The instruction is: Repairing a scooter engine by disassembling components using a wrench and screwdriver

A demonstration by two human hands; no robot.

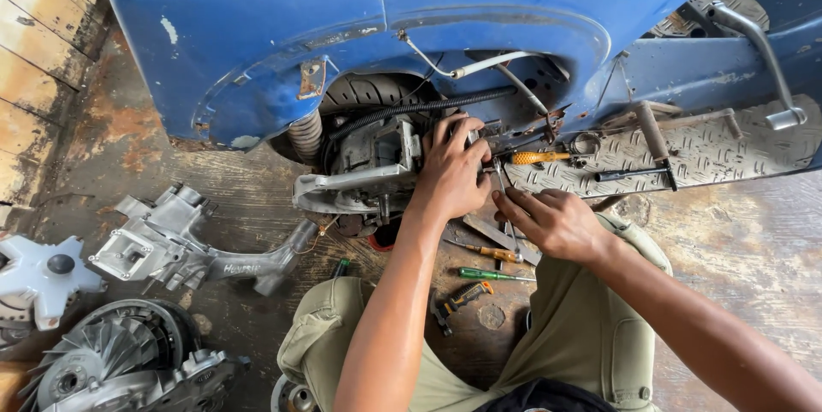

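Head view, looking down at a person squatting beside a blue scooter [360,26] with its side panel off.

Left hand [452,174]: palm down, fingers spread and pressed on the exposed engine block [377,155], at the block's right end. Not closed round anything; it braces.

Right hand [555,222]: fingers pinched together on a thin metal tool [500,174], apparently pliers or a small wrench; exact kind cannot be told. The tool's long axis runs near vertical in the picture, tip up toward the engine, just beside the left hand's little-finger edge. The two hands nearly touch; the left is nearer the engine, the right sits below and to the right of it.

Around: an orange-handled screwdriver [539,157] and a hammer [652,134] lie on the checkered footboard [736,151]. A green-handled screwdriver [484,274] and more hand tools lie on the wooden floor [753,241] between the knees. A detached crankcase casting [171,245] and a finned variator pulley [111,356] lie well apart to the left. A black corrugated hose [411,110] crosses above the engine.
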